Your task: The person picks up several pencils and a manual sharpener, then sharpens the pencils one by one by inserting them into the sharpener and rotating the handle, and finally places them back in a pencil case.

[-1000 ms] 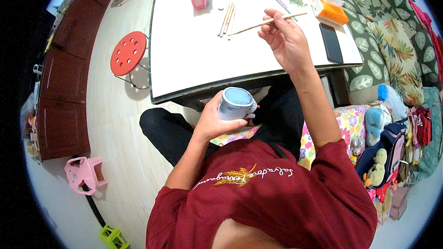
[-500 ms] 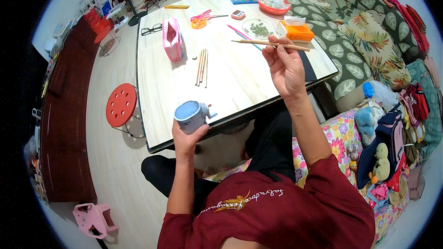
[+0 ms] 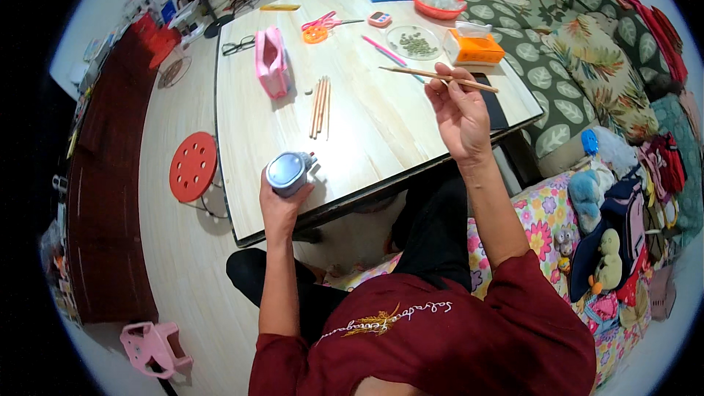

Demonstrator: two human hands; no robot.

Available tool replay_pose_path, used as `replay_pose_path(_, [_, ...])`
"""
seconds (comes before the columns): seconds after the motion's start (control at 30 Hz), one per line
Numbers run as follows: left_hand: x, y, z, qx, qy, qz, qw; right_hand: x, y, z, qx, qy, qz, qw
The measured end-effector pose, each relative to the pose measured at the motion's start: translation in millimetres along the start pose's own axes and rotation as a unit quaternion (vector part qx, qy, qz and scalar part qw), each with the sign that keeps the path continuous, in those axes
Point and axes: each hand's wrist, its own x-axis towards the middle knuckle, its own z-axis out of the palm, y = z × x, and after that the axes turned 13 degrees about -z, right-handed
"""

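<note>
My left hand (image 3: 280,204) is wrapped round a blue-grey crank pencil sharpener (image 3: 287,171) at the table's near edge, its handle side facing right. Raised over the table's right part, my right hand (image 3: 462,111) holds a wooden pencil (image 3: 411,72) between thumb and fingers. The pencil lies nearly level, its sharpened tip pointing left, apart from the sharpener. Several more wooden pencils (image 3: 320,108) lie side by side on the table (image 3: 374,147), with a small eraser-like piece (image 3: 309,92) by their far ends.
A pink pencil case (image 3: 272,66) stands left of the pencils. Farther back are glasses (image 3: 239,45), scissors (image 3: 334,22), a clear plate of green bits (image 3: 414,44), an orange tissue box (image 3: 475,45) and a red basket (image 3: 438,4). A red stool (image 3: 193,166) is left of the table.
My left hand has shifted slightly left with the sharpener and tilted it, so its top shows more. My right hand has moved a little right and down with the pencil.
</note>
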Motion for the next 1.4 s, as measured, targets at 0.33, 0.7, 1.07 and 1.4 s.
replay_pose_path(0.33, [41.4, -17.4, -45.2, 0.228, -0.048, -0.031, 0.972, -9.2, 71.6, -36.5, -0.663, -0.422, -0.14, 0.602])
replay_pose_path(0.7, [248.6, 36.5, -124.0, 0.275, 0.064, 0.129, 0.95, 17.1, 95.7, -40.9, -0.679, -0.463, -0.07, 0.565])
replay_pose_path(1.07, [465.0, 0.4, -23.1, 0.369, 0.118, 0.178, 0.905, 22.2, 98.5, -46.3, -0.706, -0.423, -0.027, 0.567])
replay_pose_path(1.4, [394.1, 19.6, -62.7, 0.452, 0.147, 0.122, 0.872, 22.1, 97.3, -44.2, -0.69, -0.401, -0.058, 0.6])
